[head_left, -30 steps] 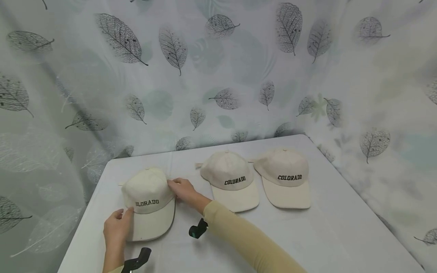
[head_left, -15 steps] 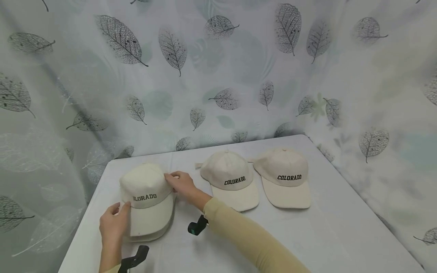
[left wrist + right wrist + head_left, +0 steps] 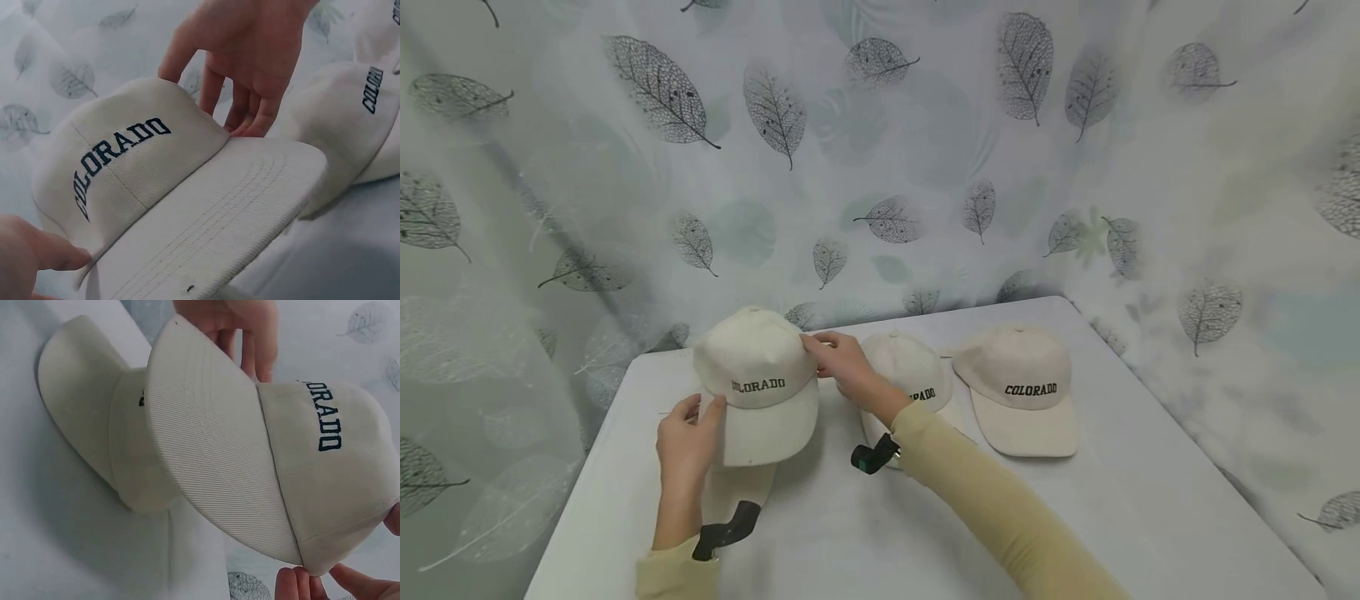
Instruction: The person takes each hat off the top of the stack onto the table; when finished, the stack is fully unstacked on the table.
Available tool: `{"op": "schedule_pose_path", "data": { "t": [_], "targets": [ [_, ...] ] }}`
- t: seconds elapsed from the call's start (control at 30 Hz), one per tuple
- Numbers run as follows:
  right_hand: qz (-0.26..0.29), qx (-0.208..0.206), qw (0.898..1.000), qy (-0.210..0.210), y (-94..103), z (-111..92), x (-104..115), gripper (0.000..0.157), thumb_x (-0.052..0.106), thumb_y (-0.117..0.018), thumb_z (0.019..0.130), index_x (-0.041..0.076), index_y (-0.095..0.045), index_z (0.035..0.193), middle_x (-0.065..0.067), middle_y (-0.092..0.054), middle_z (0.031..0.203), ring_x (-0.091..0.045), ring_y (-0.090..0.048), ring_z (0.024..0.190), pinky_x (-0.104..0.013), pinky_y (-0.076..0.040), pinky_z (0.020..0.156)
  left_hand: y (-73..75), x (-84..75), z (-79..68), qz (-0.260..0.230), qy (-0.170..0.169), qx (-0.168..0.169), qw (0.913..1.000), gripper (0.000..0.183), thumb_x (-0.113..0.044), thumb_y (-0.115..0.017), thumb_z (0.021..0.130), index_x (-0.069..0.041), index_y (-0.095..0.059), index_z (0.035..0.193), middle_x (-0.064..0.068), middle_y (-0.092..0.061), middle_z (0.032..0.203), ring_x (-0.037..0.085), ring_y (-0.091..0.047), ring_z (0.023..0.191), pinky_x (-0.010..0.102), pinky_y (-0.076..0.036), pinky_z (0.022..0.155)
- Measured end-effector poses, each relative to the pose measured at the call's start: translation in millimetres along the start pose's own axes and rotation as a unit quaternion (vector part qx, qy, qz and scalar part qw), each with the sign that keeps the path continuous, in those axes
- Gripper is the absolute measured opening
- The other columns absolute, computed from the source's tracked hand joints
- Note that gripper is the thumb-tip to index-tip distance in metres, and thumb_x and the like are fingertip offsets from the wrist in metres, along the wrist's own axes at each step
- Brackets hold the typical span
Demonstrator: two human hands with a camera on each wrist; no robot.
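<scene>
A cream baseball cap (image 3: 760,350) lettered COLORADO is held up between both hands, its brim toward the person. My left hand (image 3: 688,437) grips its left side near the brim, thumb (image 3: 65,255) on the front. At the right side my right hand (image 3: 850,367) pinches the crown; in the right wrist view, the right-hand fingers (image 3: 300,584) curl under the lower edge. Below the raised cap another cream cap (image 3: 741,490) lies on the table, mostly hidden except its brim. In the right wrist view this lower cap (image 3: 81,381) shows apart from the held one.
Two more COLORADO caps lie to the right: a middle cap (image 3: 895,362), partly covered by the right arm, and a right cap (image 3: 1018,367). They rest on a white-covered table (image 3: 1112,517). A leaf-print curtain (image 3: 895,133) hangs behind and at both sides.
The held cap has risen off the cap beneath it and moved right and toward the back, both hands travelling with it. The lower cap has come into view. The two right caps stay put.
</scene>
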State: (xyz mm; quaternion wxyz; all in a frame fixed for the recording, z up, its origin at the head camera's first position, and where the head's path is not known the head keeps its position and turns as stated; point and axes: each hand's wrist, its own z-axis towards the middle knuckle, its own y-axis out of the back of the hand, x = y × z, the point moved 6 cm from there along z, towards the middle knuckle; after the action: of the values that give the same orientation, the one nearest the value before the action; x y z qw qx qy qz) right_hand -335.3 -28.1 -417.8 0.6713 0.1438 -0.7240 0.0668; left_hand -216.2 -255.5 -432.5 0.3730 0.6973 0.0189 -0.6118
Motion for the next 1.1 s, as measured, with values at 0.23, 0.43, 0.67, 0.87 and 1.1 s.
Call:
{"op": "schedule_pose_path", "data": {
  "t": [0.23,0.43,0.67,0.87,1.1],
  "targets": [
    [0.007,0.001,1.000,0.000,41.0,-6,2,0.056,0.047,-0.056,0.099,0.007,-0.056,0.138,-0.011,-0.057,0.134,-0.027,-0.065,0.104,-0.037,-0.054,0.089,-29.9,-27.5,-8.6,0.012,-0.044,0.054,0.9975,0.068,-0.038,-0.058,0.099,0.009,-0.040,0.145,0.033,-0.044,0.142,0.047,-0.043,0.130,0.060,-0.037,0.104],
    [-0.013,-0.015,1.000,-0.004,63.8,-9,-4,0.057,0.049,-0.056,0.098,0.008,-0.056,0.138,-0.011,-0.056,0.135,-0.026,-0.061,0.113,-0.038,-0.052,0.092,-56.9,-30.5,-18.2,0.009,-0.064,0.101,0.9928,0.067,-0.035,-0.060,0.098,0.011,-0.040,0.143,0.033,-0.049,0.137,0.045,-0.049,0.127,0.058,-0.041,0.101],
    [-0.043,-0.034,0.998,-0.036,76.9,-13,-23,0.055,0.048,-0.054,0.099,0.008,-0.058,0.136,-0.008,-0.057,0.136,-0.024,-0.052,0.124,-0.045,-0.046,0.099,-88.0,-19.2,-30.9,0.001,-0.048,0.127,0.9907,0.064,-0.033,-0.064,0.096,0.008,-0.044,0.142,0.031,-0.051,0.135,0.043,-0.054,0.120,0.057,-0.047,0.094],
    [-0.048,-0.041,0.997,-0.040,75.5,-13,-30,0.055,0.050,-0.057,0.097,0.008,-0.060,0.134,-0.008,-0.057,0.133,-0.026,-0.052,0.123,-0.047,-0.045,0.100,-96.3,-8.5,-33.7,0.008,-0.049,0.131,0.9902,0.060,-0.032,-0.065,0.096,0.003,-0.048,0.142,0.030,-0.051,0.136,0.045,-0.052,0.122,0.059,-0.047,0.093],
    [-0.076,-0.033,0.996,-0.036,61.7,-10,-35,0.054,0.051,-0.057,0.097,0.009,-0.062,0.131,-0.007,-0.059,0.129,-0.024,-0.056,0.115,-0.044,-0.048,0.095,-85.4,1.7,-29.0,0.015,-0.042,0.131,0.9904,0.060,-0.033,-0.062,0.097,0.001,-0.046,0.143,0.028,-0.044,0.144,0.047,-0.045,0.129,0.061,-0.041,0.099]
  ]
}}
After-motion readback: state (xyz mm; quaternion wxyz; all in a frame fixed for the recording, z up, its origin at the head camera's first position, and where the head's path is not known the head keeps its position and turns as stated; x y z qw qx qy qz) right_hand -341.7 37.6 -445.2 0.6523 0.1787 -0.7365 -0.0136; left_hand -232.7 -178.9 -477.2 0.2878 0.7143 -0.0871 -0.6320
